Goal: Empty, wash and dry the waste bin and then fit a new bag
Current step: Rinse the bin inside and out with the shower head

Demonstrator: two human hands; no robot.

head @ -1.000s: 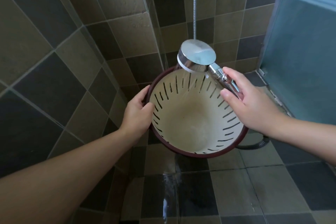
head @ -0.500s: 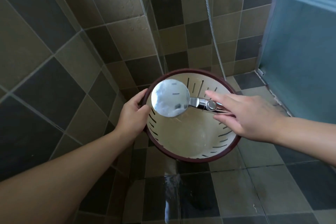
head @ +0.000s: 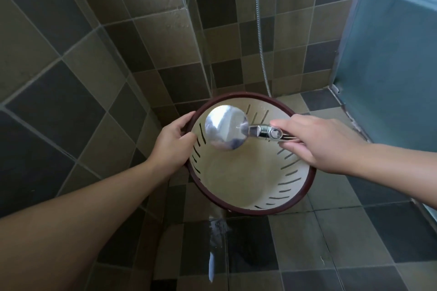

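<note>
- Left hand [head: 173, 146] grips the waste bin [head: 238, 179] by its dark rim, thumb curled inside.
- Right hand [head: 316, 142] pinches the shower head [head: 225, 130] handle, held over the bin's mouth.
- Bin is tilted above the wet tiled floor [head: 331, 238].

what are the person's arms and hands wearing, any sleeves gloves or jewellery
Nothing visible. The left hand and right hand are bare, without gloves or rings that show. Both forearms are uncovered up to the frame edges: no sleeves, watch or bracelet in view.
</note>
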